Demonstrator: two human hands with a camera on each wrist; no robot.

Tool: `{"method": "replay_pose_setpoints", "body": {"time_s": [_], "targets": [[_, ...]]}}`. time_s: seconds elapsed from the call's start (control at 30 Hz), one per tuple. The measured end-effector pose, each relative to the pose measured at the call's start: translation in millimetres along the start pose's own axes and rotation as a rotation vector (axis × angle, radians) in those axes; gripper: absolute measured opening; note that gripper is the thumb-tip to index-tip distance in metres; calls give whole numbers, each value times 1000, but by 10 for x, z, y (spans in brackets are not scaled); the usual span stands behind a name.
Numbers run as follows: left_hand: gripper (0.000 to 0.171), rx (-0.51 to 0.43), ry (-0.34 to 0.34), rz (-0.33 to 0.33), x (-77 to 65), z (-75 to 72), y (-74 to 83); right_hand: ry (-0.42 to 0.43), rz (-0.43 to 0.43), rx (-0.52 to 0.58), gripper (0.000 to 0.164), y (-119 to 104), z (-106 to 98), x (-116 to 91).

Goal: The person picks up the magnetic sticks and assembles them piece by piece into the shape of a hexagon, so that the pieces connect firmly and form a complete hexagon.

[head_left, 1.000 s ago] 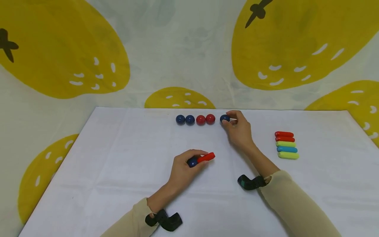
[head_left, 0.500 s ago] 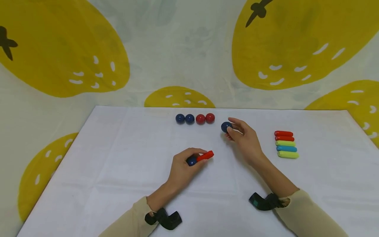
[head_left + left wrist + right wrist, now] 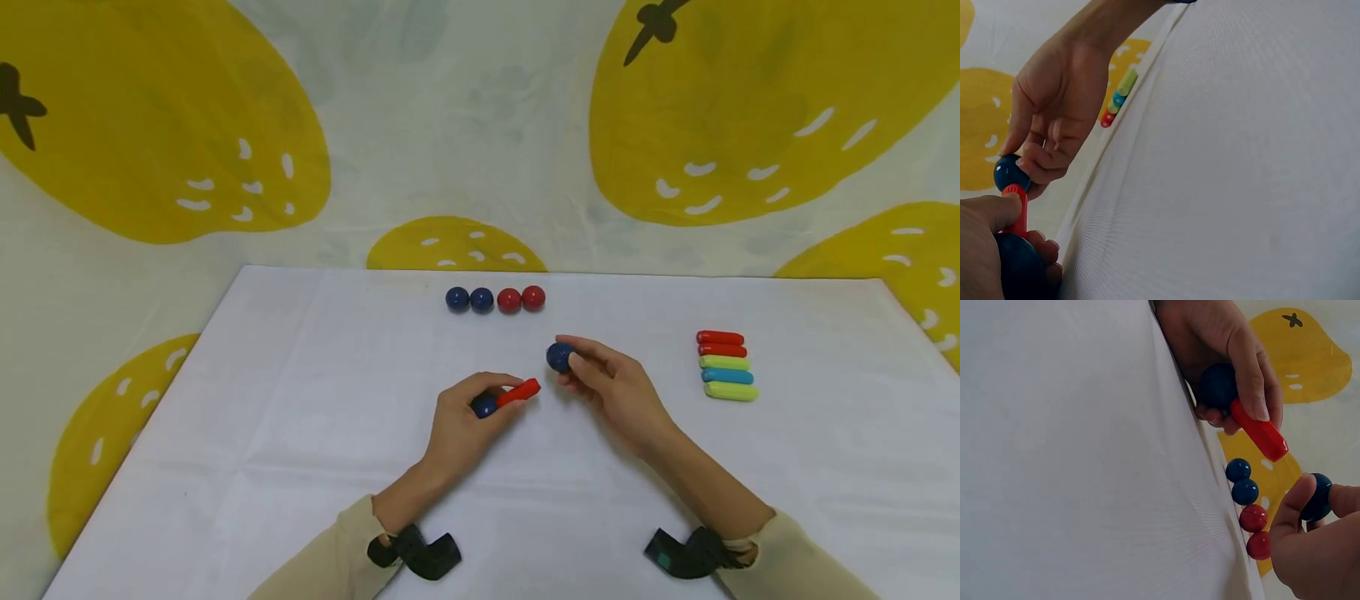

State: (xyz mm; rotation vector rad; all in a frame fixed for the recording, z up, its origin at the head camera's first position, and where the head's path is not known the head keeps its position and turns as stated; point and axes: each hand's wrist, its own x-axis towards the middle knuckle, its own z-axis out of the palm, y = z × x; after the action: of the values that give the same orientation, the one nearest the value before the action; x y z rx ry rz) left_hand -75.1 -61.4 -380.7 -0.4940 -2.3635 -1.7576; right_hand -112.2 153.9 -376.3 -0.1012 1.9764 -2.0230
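My left hand (image 3: 467,417) grips a red rod (image 3: 519,392) whose near end meets a dark blue ball (image 3: 484,406) tucked inside the palm. The rod's free end points up and right, past the thumb and fingertips. Just to the right, my right hand (image 3: 617,390) pinches a second dark blue ball (image 3: 559,357) between thumb and fingers, above the table. In the head view a small gap separates this ball from the rod's free end. The right wrist view also shows the red rod (image 3: 1261,432) apart from the pinched ball (image 3: 1317,497).
Two blue balls (image 3: 469,300) and two red balls (image 3: 521,299) line up near the far edge of the white table (image 3: 300,375). On the right lies a stack of several short rods (image 3: 726,365) in red, yellow-green and blue. A patterned cloth (image 3: 480,125) hangs behind.
My right hand has lifted the blue ball from the right end of the far row and carried it nearer, toward the red rod. The left hand has stayed almost still.
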Motion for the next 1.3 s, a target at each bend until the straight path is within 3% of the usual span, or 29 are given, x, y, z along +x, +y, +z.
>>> {"method": "replay_pose_setpoints", "body": {"time_s": [0.2,0.5,1.3], "targets": [[21,9,9,-8,-4,-5,-23,-23,-24,57,48,65,9,-47],[23,11,37,20,-16,41,-394,-38,-43,56,46,119,57,-50],[23,-30,12,43,-3,74,-405,-55,-25,81,45,158,66,-85]]}}
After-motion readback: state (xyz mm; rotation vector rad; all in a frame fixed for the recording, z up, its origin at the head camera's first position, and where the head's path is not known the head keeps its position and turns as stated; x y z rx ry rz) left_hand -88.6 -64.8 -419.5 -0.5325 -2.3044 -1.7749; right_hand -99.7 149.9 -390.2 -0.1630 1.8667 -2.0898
